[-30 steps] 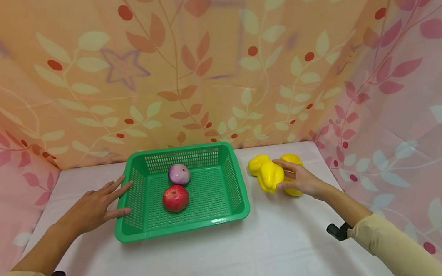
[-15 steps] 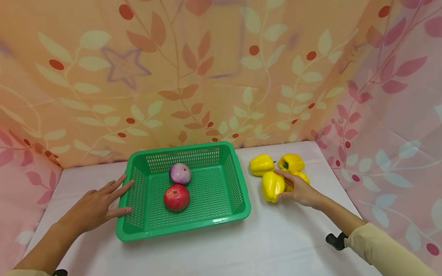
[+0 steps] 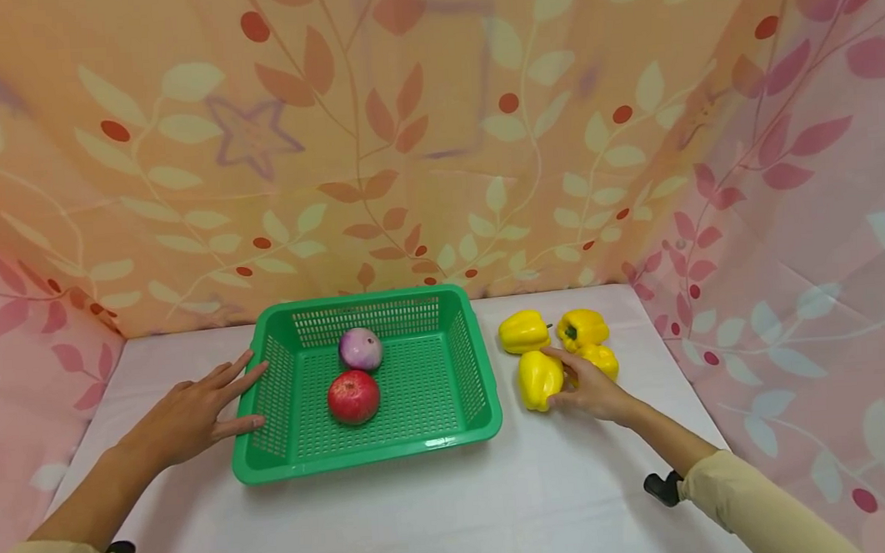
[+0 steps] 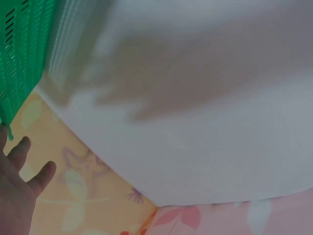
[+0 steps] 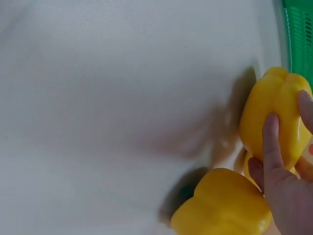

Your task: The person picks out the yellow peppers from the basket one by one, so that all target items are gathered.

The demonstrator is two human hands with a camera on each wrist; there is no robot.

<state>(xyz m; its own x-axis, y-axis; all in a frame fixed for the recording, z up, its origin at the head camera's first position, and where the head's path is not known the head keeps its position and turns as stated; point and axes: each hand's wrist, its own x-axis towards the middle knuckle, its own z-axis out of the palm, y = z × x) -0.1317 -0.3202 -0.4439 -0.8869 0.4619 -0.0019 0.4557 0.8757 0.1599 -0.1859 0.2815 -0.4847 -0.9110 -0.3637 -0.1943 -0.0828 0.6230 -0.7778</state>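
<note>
In the head view my right hand has thumb and fingers about the right side of a yellow bell pepper, the front left one of a small cluster. The right wrist view shows the fingers lying along this pepper. Three more yellow bell peppers lie close by: one behind it, one at the back right, one beside the hand. My left hand is spread, its fingertips at the left rim of a green plastic basket.
Inside the basket sit a red pomegranate and a round purple-and-white vegetable, close together. A white cloth covers the table. Patterned fabric hangs behind it and along both sides.
My right hand has brought its pepper down and towards me. The pepper beside that hand has shifted right and back. The left hand keeps its place at the basket.
</note>
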